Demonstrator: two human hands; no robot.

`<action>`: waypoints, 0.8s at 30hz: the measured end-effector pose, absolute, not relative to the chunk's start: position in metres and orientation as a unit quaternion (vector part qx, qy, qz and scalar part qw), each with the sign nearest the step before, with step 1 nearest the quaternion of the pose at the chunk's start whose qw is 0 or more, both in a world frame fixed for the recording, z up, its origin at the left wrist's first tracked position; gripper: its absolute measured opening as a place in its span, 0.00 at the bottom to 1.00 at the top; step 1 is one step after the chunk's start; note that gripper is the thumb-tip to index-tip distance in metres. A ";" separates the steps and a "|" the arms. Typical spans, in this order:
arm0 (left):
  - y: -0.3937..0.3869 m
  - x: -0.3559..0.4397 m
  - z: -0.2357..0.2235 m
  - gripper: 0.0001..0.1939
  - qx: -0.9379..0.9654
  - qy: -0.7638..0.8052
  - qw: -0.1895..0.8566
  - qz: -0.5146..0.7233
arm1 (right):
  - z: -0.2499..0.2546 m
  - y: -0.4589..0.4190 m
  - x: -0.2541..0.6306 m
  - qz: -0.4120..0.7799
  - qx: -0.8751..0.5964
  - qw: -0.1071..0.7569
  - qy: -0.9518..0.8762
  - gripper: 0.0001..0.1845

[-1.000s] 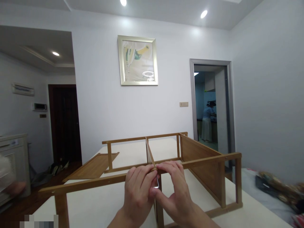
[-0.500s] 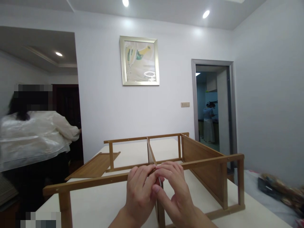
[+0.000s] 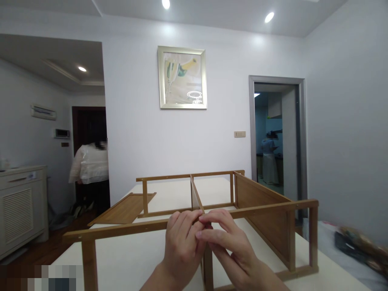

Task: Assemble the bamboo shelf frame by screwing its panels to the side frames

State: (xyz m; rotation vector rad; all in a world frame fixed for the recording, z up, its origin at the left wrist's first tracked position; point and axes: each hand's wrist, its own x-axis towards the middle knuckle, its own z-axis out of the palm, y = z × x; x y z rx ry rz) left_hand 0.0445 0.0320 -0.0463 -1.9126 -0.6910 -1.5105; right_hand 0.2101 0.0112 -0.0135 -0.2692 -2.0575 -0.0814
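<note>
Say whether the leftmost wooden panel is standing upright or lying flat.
Flat: the leftmost panel shows its broad face upward, while the middle panel and right panel stand on edge.

two bare hands meeting at the fingertips, low in the view

the left hand [image 3: 183, 246] shows its back, fingers bent and bunched close together, the wrist rising from the lower edge; the right hand [image 3: 232, 246] comes in from the lower right, index and middle fingers arched toward the left hand's fingertips, its thumb largely hidden beneath them. both forearms are bare and angle inward, wrists well apart, the hands close together at the fingers.
</note>
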 end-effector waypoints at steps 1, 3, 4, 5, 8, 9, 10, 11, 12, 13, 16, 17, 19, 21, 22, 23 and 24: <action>0.032 0.045 -0.046 0.08 -0.720 -0.259 0.300 -0.569 | -0.013 0.011 0.211 -0.037 -0.112 0.501 -0.857 0.19; 0.032 0.045 -0.046 0.08 -0.720 -0.257 0.299 -0.570 | -0.012 0.012 0.213 -0.043 -0.114 0.490 -0.863 0.19; 0.032 0.044 -0.046 0.08 -0.720 -0.257 0.298 -0.571 | -0.013 0.013 0.214 -0.044 -0.115 0.485 -0.866 0.19; 0.032 0.044 -0.046 0.09 -0.721 -0.257 0.298 -0.570 | -0.013 0.013 0.214 -0.043 -0.115 0.481 -0.868 0.19; 0.032 0.044 -0.046 0.10 -0.721 -0.257 0.301 -0.569 | -0.014 0.014 0.214 -0.035 -0.114 0.480 -0.869 0.19; 0.031 0.044 -0.045 0.10 -0.722 -0.256 0.301 -0.568 | -0.014 0.014 0.214 -0.033 -0.113 0.481 -0.869 0.19; 0.031 0.044 -0.045 0.10 -0.721 -0.255 0.302 -0.569 | -0.014 0.014 0.214 -0.032 -0.113 0.482 -0.868 0.19; 0.031 0.044 -0.045 0.10 -0.721 -0.255 0.303 -0.569 | -0.014 0.014 0.214 -0.031 -0.113 0.481 -0.869 0.19; 0.031 0.044 -0.045 0.10 -0.721 -0.255 0.304 -0.569 | -0.014 0.014 0.213 -0.031 -0.114 0.481 -0.869 0.18; 0.031 0.044 -0.045 0.10 -0.721 -0.255 0.305 -0.568 | -0.014 0.013 0.213 -0.032 -0.115 0.480 -0.869 0.18; 0.031 0.043 -0.045 0.09 -0.722 -0.255 0.304 -0.567 | -0.013 0.013 0.213 -0.035 -0.114 0.483 -0.868 0.17; 0.031 0.043 -0.046 0.09 -0.723 -0.255 0.303 -0.567 | -0.013 0.013 0.213 -0.035 -0.114 0.481 -0.868 0.17; 0.032 0.043 -0.046 0.09 -0.723 -0.254 0.302 -0.567 | -0.013 0.012 0.214 -0.032 -0.118 0.479 -0.869 0.18; 0.032 0.043 -0.046 0.09 -0.723 -0.254 0.301 -0.567 | -0.012 0.012 0.214 -0.028 -0.119 0.477 -0.870 0.18; 0.032 0.043 -0.047 0.09 -0.724 -0.253 0.300 -0.567 | -0.012 0.012 0.214 -0.027 -0.120 0.476 -0.871 0.18; 0.033 0.043 -0.047 0.08 -0.725 -0.253 0.299 -0.567 | -0.012 0.012 0.214 -0.026 -0.119 0.477 -0.871 0.18; 0.033 0.043 -0.047 0.08 -0.725 -0.254 0.298 -0.566 | -0.012 0.012 0.214 -0.025 -0.118 0.477 -0.870 0.17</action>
